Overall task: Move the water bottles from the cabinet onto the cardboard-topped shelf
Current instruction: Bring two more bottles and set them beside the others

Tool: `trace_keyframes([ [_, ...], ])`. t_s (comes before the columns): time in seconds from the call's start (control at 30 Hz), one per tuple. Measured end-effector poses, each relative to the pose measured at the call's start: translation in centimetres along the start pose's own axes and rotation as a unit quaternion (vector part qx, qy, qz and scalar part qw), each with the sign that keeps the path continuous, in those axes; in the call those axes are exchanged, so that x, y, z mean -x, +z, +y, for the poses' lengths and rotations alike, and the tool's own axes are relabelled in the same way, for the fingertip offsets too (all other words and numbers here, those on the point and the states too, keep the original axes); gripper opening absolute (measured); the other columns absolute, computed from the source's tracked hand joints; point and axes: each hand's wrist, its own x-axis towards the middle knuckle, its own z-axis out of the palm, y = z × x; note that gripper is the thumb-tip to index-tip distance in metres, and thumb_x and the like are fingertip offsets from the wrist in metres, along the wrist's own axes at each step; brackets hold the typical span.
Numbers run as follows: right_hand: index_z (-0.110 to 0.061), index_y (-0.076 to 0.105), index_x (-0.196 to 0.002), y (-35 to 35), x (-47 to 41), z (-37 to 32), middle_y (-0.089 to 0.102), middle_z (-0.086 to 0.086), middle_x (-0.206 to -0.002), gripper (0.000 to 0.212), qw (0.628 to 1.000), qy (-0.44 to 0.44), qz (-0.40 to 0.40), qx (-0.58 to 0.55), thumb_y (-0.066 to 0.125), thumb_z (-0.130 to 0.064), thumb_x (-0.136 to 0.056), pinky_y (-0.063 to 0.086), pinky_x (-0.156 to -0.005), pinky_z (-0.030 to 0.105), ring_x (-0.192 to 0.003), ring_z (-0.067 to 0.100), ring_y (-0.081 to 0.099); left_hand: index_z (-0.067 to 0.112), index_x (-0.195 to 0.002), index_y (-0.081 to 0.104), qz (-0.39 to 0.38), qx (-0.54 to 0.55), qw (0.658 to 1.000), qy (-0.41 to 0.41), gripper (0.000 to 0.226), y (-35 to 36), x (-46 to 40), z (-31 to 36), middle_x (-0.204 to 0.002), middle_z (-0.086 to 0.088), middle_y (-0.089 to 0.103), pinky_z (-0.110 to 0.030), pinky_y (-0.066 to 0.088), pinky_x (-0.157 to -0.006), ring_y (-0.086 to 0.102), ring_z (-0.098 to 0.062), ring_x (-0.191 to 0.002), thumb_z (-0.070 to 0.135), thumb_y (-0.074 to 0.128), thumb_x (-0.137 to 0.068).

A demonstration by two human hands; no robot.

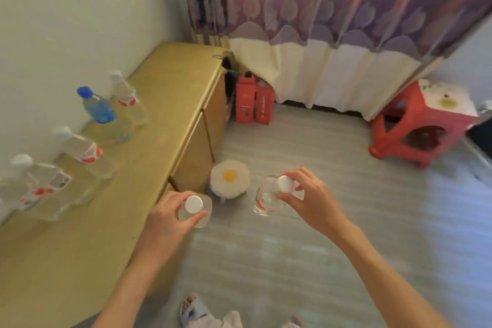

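Observation:
My left hand [170, 217] grips a clear water bottle with a white cap [193, 204] by its neck, just off the front edge of the yellow cabinet [165, 93]. My right hand [310, 198] pinches the neck of a second clear bottle [267, 196] over the floor. On the cabinet top by the wall stand several more bottles: one with a blue cap and blue label [98, 109], a clear one behind it [127, 98], another with a red label [85, 152], and a cluster at the far left [40, 189]. No cardboard-topped shelf is in view.
A small round stool with an egg-pattern cushion [230, 178] stands on the floor between the two held bottles. Two red cartons [254, 100] sit beside the cabinet's far end. A red plastic stool [423, 125] is at the right under the curtain [332, 34]. My feet [194, 311] show below.

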Motion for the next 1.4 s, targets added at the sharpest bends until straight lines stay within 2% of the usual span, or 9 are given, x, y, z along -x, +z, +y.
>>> trace_keyframes([
  [0.1,-0.013,0.063,-0.093,-6.8,5.6,6.3,0.061,-0.002,-0.091,0.042,0.996,0.056,0.073,-0.002,0.059,-0.048,-0.07,0.053,-0.064,0.042,-0.077,0.018,0.058,0.012,-0.095,0.067,-0.042,0.02,0.997,0.068,0.035,6.4,-0.7,7.1,-0.087,0.0,0.063,-0.01,0.041,-0.068,0.059,-0.012,-0.074,0.016,0.081,-0.063],
  [0.27,-0.016,0.061,-0.093,-16.9,14.5,14.6,0.054,-0.01,-0.091,0.044,0.97,0.155,0.185,0.032,0.057,-0.052,-0.069,0.048,-0.069,0.031,-0.082,0.007,0.051,0.005,-0.093,0.068,-0.126,0.075,0.975,0.168,0.036,17.8,-0.9,19.2,-0.087,-0.007,0.065,-0.004,0.045,-0.069,0.063,-0.017,-0.071,0.018,0.079,-0.061],
  [0.53,-0.027,0.056,-0.091,-28.9,26.6,25.8,0.052,-0.019,-0.088,0.036,0.878,0.315,0.361,0.016,0.057,-0.054,-0.067,0.041,-0.073,0.016,-0.082,-0.001,0.049,0.015,-0.09,0.066,-0.296,0.169,0.884,0.319,0.031,35.7,-0.3,38.9,-0.081,0.006,0.06,-0.008,0.048,-0.069,0.059,-0.008,-0.074,0.027,0.074,-0.063],
  [0.67,-0.039,0.053,-0.088,-33.7,30.0,31.9,0.057,-0.015,-0.091,0.026,0.829,0.363,0.425,-0.011,0.058,-0.053,-0.066,0.044,-0.073,0.019,-0.083,0.005,0.054,0.023,-0.091,0.065,-0.36,0.2,0.842,0.347,0.032,45.2,-0.3,47.2,-0.082,0.016,0.061,-0.018,0.052,-0.068,0.061,-0.007,-0.073,0.034,0.073,-0.062],
  [0.77,-0.042,0.052,-0.087,-38.0,32.0,36.8,0.059,-0.013,-0.091,0.024,0.794,0.395,0.462,-0.008,0.058,-0.054,-0.067,0.047,-0.074,0.026,-0.083,0.011,0.056,0.036,-0.089,0.064,-0.403,0.204,0.815,0.363,0.033,52.7,-0.6,53.6,-0.093,0.018,0.058,-0.034,0.055,-0.066,0.063,-0.01,-0.069,0.05,0.077,-0.061],
  [0.87,-0.039,0.053,-0.088,-42.6,33.9,41.0,0.058,-0.012,-0.092,0.026,0.764,0.422,0.488,0.006,0.058,-0.053,-0.067,0.047,-0.074,0.028,-0.082,0.013,0.055,0.041,-0.097,0.057,-0.432,0.196,0.783,0.402,0.044,58.9,-0.3,60.1,-0.094,0.024,0.056,-0.035,0.053,-0.065,0.062,-0.007,-0.069,0.06,0.064,-0.059],
  [1.07,-0.024,0.059,-0.096,-51.6,38.5,48.7,0.056,-0.01,-0.096,0.026,0.708,0.462,0.533,0.042,0.065,-0.036,-0.074,0.045,-0.074,0.021,-0.086,0.011,0.054,0.041,-0.096,0.058,-0.489,0.175,0.727,0.45,0.043,69.1,1.7,73.1,-0.099,0.027,0.053,-0.037,0.053,-0.071,0.059,-0.003,-0.076,0.06,0.061,-0.057],
  [1.27,-0.026,0.057,-0.092,-60.0,44.1,58.5,0.056,-0.014,-0.093,0.022,0.678,0.479,0.553,0.065,0.067,-0.034,-0.074,0.044,-0.073,0.02,-0.084,0.008,0.053,0.029,-0.094,0.066,-0.53,0.168,0.699,0.45,0.033,79.8,5.0,84.2,-0.091,0.02,0.061,-0.042,0.054,-0.073,0.064,-0.009,-0.079,0.031,0.079,-0.064],
  [1.4,-0.031,0.054,-0.088,-66.8,49.1,65.8,0.055,-0.016,-0.088,0.024,0.671,0.478,0.563,0.07,0.066,-0.043,-0.071,0.044,-0.07,0.023,-0.079,0.007,0.052,0.037,-0.089,0.063,-0.549,0.168,0.681,0.455,0.033,87.2,8.3,92.3,-0.088,0.02,0.062,-0.038,0.055,-0.071,0.064,-0.007,-0.076,0.049,0.077,-0.062],
])
